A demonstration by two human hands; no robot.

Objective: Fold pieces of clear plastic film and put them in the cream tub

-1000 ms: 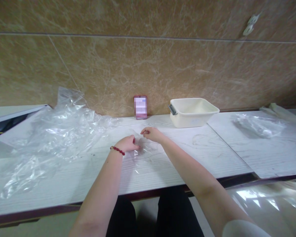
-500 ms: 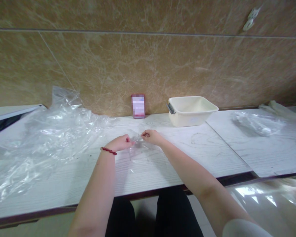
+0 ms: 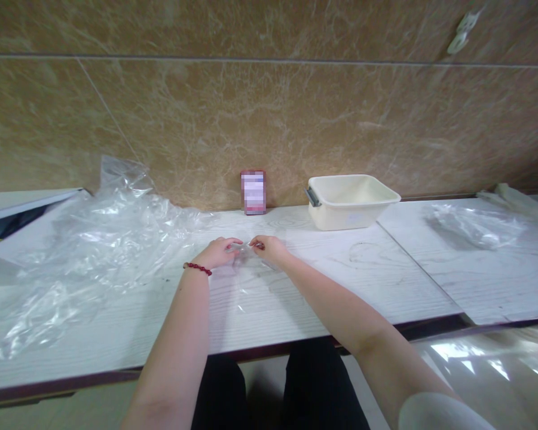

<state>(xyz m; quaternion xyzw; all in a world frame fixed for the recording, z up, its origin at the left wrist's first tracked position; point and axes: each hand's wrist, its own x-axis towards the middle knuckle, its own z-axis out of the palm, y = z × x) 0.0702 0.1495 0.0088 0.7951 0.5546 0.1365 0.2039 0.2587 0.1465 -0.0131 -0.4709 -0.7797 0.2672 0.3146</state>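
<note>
A thin clear plastic bag (image 3: 249,276) lies on the white wood-grain table (image 3: 341,298) in front of me, its outline hard to see. My right hand (image 3: 269,248) pinches the bag's far edge between thumb and fingers. At the same edge, just to the left, my left hand (image 3: 219,252) has its thumb and forefinger apart around the plastic. A red bead bracelet (image 3: 198,268) circles my left wrist.
Left of my hands spreads a large heap of clear plastic bags (image 3: 116,233). A cream tub (image 3: 345,218) with a grey handle stands by the marble wall (image 3: 269,119), near a small red-edged card (image 3: 253,193). More clear plastic (image 3: 479,226) lies at the right.
My left hand's fingers have parted from their pinch on the bag. My right hand has shifted slightly left, bringing both hands closer together.
</note>
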